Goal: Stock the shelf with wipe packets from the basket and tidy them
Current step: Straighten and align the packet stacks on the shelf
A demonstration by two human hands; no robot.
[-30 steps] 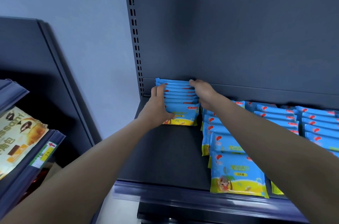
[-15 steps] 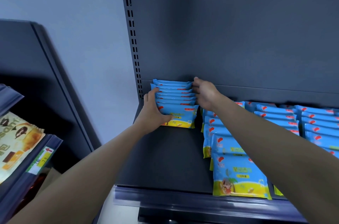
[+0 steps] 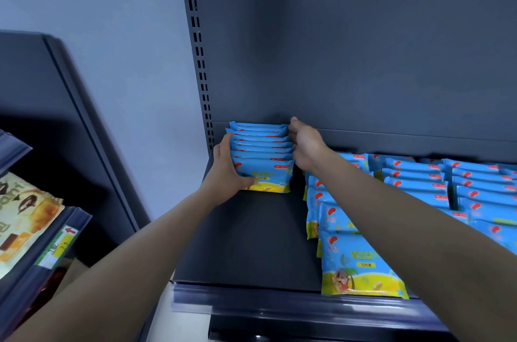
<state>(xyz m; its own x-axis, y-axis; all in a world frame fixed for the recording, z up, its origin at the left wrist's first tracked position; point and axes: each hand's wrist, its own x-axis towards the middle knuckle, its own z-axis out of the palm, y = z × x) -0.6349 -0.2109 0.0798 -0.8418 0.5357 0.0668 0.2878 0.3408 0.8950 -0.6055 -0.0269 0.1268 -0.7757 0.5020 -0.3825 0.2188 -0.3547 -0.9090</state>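
Note:
A row of several blue-and-yellow wipe packets (image 3: 263,157) stands upright at the back left of the dark shelf (image 3: 246,241). My left hand (image 3: 226,171) grips the row's left side, its thumb across the front packet. My right hand (image 3: 306,145) holds the row's right side, fingers curled against the packet edges. Between the two hands the row is squeezed together. The basket is out of view.
More rows of the same packets (image 3: 361,266) fill the shelf to the right, reaching the front edge. The slotted upright (image 3: 200,67) stands just left of the row. At lower left a neighbouring shelf holds a snack bag (image 3: 19,218) behind a price rail (image 3: 56,246).
Both hands have slid the row a little to the left along the back of the shelf, toward the slotted upright. The grip on both sides stays the same.

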